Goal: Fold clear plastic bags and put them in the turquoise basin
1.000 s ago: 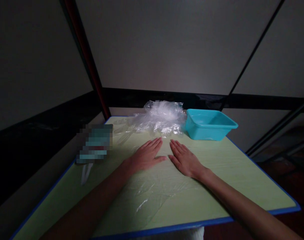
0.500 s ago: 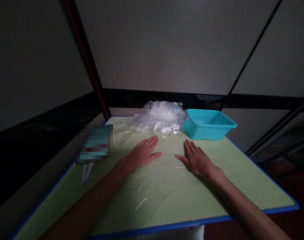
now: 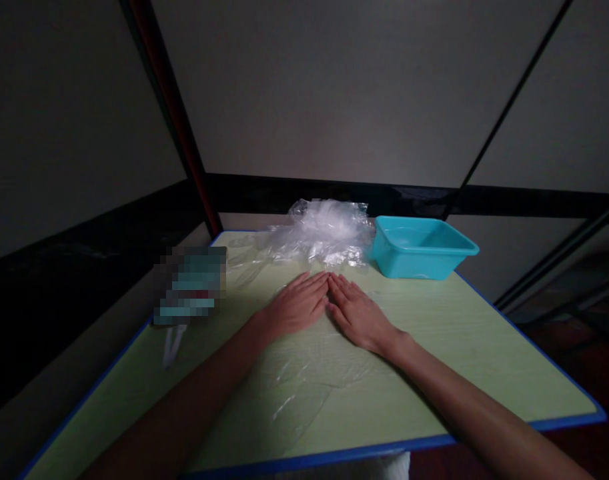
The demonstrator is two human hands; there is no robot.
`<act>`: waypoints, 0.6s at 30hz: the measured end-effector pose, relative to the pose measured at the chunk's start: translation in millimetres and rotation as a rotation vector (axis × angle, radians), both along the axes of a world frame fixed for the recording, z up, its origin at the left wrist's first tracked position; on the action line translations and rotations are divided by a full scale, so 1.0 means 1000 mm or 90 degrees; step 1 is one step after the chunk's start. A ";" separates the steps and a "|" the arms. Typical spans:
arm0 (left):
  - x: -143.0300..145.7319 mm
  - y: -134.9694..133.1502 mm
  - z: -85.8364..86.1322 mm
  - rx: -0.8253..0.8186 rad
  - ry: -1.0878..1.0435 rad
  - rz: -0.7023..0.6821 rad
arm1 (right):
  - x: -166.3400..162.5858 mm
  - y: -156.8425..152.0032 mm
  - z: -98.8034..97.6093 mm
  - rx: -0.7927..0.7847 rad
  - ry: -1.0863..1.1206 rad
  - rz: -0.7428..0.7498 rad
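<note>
My left hand (image 3: 298,303) and my right hand (image 3: 359,313) lie palm down in the middle of the table, fingers stretched out. Their fingertips meet or nearly meet. Beneath them is a clear plastic bag (image 3: 304,393), spread flat on the tabletop, its outline hard to make out except for creases toward the front. Neither hand grips anything. Just beyond the fingertips sits a crumpled heap of clear plastic bags (image 3: 329,230).
A turquoise plastic basin (image 3: 421,260) stands at the back right of the table (image 3: 484,360), which has a blue edge. On the left is a blurred-out object (image 3: 194,287) with a pale strap (image 3: 174,345). Walls rise behind and to the left.
Both hands have slid inward over the plastic, the right one moving further, to the left, so the gap between them has closed at the fingertips. My thumbs have drawn in toward the palms.
</note>
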State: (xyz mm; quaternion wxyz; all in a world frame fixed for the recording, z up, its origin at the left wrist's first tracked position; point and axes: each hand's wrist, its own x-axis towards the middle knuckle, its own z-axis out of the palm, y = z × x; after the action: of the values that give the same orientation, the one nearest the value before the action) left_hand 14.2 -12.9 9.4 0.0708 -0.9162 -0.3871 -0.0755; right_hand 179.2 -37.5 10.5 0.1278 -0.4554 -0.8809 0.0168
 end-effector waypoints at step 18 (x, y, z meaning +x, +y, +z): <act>-0.045 0.013 0.004 0.026 0.028 0.143 | 0.005 0.002 -0.008 -0.016 -0.058 -0.006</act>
State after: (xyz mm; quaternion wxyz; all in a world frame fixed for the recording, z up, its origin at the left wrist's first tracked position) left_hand -31.0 0.3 13.6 0.1060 -0.8670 -0.4838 -0.0550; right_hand 184.0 -35.8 2.5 0.0821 -0.4613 -0.8834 0.0064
